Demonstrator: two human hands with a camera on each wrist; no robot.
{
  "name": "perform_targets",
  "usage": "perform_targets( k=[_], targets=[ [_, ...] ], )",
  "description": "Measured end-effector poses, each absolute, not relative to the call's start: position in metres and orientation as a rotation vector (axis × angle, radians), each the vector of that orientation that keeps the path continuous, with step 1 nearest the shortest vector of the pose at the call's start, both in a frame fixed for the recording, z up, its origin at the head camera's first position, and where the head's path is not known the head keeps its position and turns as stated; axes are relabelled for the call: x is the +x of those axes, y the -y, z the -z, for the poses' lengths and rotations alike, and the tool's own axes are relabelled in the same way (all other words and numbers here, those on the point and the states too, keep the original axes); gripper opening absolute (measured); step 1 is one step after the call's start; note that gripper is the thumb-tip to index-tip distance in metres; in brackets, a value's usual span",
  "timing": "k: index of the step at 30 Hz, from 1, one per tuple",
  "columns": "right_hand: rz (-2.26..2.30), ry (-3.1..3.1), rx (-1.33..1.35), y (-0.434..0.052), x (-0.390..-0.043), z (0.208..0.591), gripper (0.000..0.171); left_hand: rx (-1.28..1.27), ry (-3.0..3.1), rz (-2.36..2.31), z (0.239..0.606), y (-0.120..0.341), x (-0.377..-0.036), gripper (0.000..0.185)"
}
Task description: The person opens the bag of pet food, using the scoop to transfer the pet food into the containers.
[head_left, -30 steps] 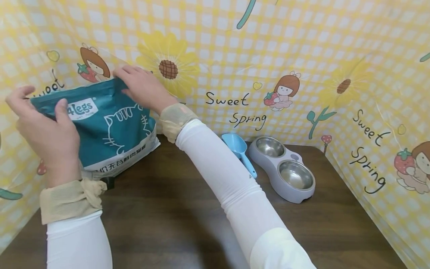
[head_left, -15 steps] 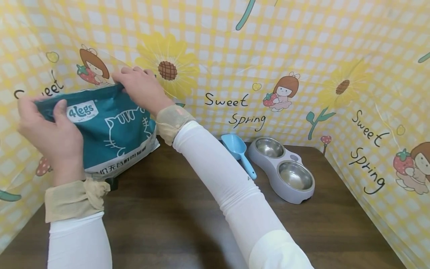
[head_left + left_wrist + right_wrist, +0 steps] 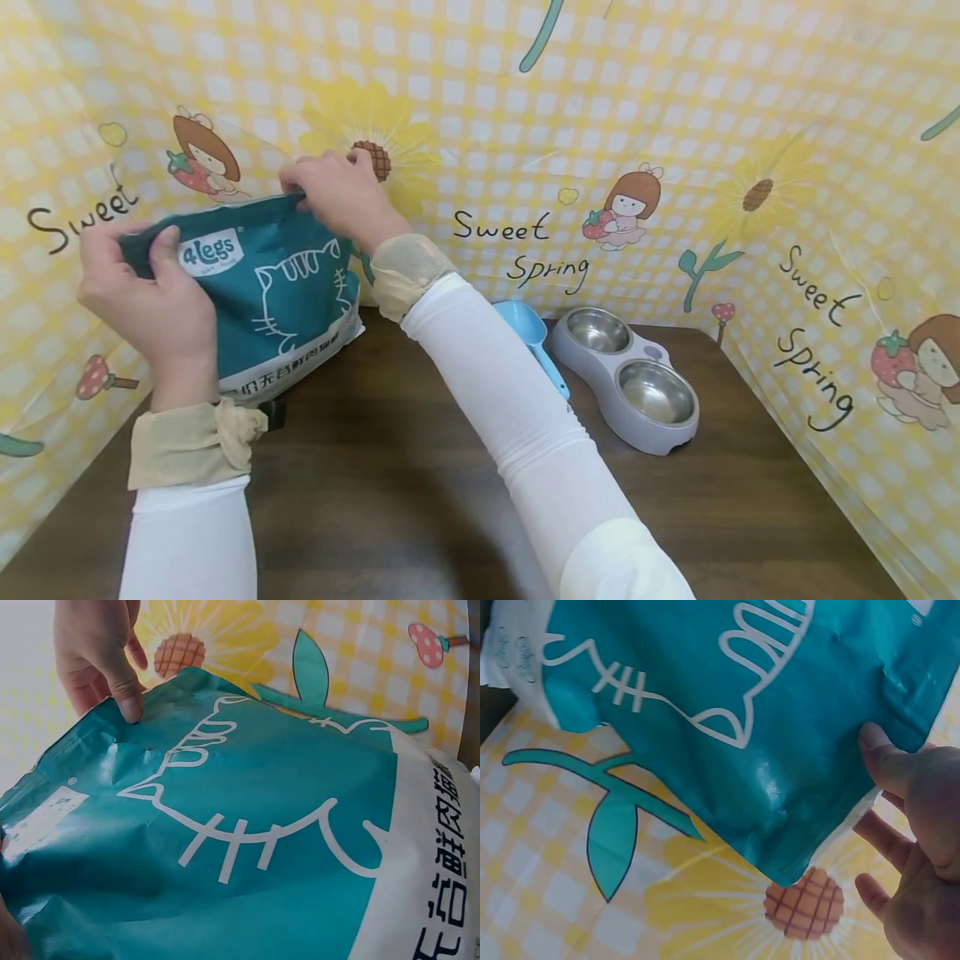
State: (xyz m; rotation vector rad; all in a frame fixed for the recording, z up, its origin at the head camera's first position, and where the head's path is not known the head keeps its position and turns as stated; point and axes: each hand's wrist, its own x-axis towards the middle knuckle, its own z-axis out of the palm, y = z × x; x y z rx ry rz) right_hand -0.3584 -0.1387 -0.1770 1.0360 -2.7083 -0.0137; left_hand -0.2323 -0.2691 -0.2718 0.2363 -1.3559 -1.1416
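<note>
Both hands are sliding right: we're pinching the cat food bag [image 3: 277,292] top, left hand [image 3: 146,292] at 9 o'clock, right hand [image 3: 337,196] at 3; mouth seemingly staying shut.

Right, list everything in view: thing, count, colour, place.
Pet food bag: one, teal with a white cat outline and white bottom band, upright at the table's back left.
Scoop: one, light blue, behind the right forearm, left of the feeder.
Double-bowl feeder: one, grey with two steel bowls, back right of the table.
Table: one, dark brown wood.
Backdrop: yellow check with sunflowers and "Sweet Spring", around the table.
Sleeves: two, white with beige cuffs.
Left hand: pinches the bag's top left corner.
Right hand: pinches the bag's top right edge.
</note>
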Motion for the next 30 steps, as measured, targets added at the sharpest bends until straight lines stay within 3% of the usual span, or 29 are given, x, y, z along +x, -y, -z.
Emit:
perform_targets(
  k=[12, 21, 30],
  targets=[
    [-0.035, 2.669, 1.291, 0.106, -0.373, 0.168, 0.023, 0.26, 1.375, 1.208, 0.264, 0.243, -0.23, 0.013],
    [-0.11, 2.702, 1.316, 0.077, -0.372, 0.162, 0.025, 0.263, 1.482, 1.214, 0.259, 0.222, -0.225, 0.015],
    [-0.064, 2.646, 1.381, 0.065, -0.366, 0.164, 0.021, 0.44, 1.959, 1.124, 0.241, 0.232, -0.199, 0.033]
  ],
)
